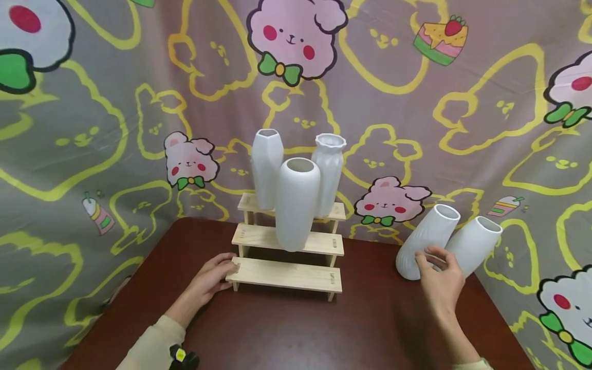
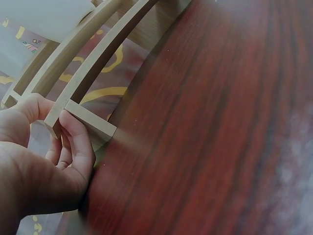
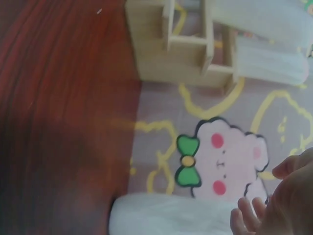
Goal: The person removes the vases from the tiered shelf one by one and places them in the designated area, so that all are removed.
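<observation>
One ribbed vase (image 1: pixel 424 240), axis toward one o'clock, stands at eleven from right hand (image 1: pixel 442 281) (fingers apart); left hand (image 1: pixel 211 278) pinches stepped riser (image 1: pixel 287 272).

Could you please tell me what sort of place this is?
Probably a small indoor table area screened off with fabric: cartoon-printed cloth hangs behind and beside a dark table, which bears a stepped wooden stand and white vases.

Grey cloth (image 1: pixel 393 113) with cartoon rabbits (image 1: pixel 292 49), glossy reddish-brown table (image 1: pixel 287 329)
</observation>
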Demonstrator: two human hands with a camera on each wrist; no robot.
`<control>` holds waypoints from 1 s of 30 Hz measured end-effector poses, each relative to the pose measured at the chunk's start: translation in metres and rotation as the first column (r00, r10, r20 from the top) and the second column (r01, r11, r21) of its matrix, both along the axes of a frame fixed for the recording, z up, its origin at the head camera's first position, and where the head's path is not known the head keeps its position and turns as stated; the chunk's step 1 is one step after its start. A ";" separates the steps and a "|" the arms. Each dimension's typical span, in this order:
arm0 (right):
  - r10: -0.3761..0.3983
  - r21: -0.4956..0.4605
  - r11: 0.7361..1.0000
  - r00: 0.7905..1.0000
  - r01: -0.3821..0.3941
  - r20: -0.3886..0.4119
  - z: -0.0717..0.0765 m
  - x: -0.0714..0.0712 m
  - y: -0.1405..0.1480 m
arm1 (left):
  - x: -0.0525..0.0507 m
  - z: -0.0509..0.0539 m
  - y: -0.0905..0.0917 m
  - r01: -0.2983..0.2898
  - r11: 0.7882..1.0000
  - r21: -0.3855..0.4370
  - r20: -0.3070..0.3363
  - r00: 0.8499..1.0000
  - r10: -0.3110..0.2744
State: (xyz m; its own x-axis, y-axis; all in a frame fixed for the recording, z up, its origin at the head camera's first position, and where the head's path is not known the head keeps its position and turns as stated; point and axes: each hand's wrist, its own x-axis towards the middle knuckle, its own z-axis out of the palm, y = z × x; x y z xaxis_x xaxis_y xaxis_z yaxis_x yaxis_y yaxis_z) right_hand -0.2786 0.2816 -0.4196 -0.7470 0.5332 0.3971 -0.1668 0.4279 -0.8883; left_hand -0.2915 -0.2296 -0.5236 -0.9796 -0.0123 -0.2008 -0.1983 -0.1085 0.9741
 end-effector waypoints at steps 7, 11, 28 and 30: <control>0.076 -0.027 0.996 0.989 -0.080 -0.129 0.004 0.002 -0.027 | -0.002 0.002 0.004 -0.005 1.000 0.018 0.004 1.000 0.005; 0.125 -0.023 0.991 0.980 -0.130 -0.152 0.008 0.003 -0.046 | -0.001 0.001 0.004 0.000 1.000 0.025 0.000 1.000 0.000; 0.271 0.039 0.961 0.906 -0.273 -0.327 0.050 0.013 -0.127 | 0.000 -0.001 -0.001 0.015 0.999 0.040 0.000 1.000 -0.015; 0.293 0.029 0.953 0.901 -0.300 -0.321 0.043 0.006 -0.131 | -0.001 0.000 -0.001 0.010 0.999 0.034 0.001 1.000 -0.010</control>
State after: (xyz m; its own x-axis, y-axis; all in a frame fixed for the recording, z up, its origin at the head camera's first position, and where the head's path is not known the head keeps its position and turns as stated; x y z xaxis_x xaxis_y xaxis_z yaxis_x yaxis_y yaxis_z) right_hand -0.2731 0.1508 -0.3766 -0.7078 0.3174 0.6311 -0.5581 0.2965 -0.7750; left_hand -0.2920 -0.2305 -0.5238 -0.9793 0.0047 -0.2024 -0.2010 -0.1397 0.9696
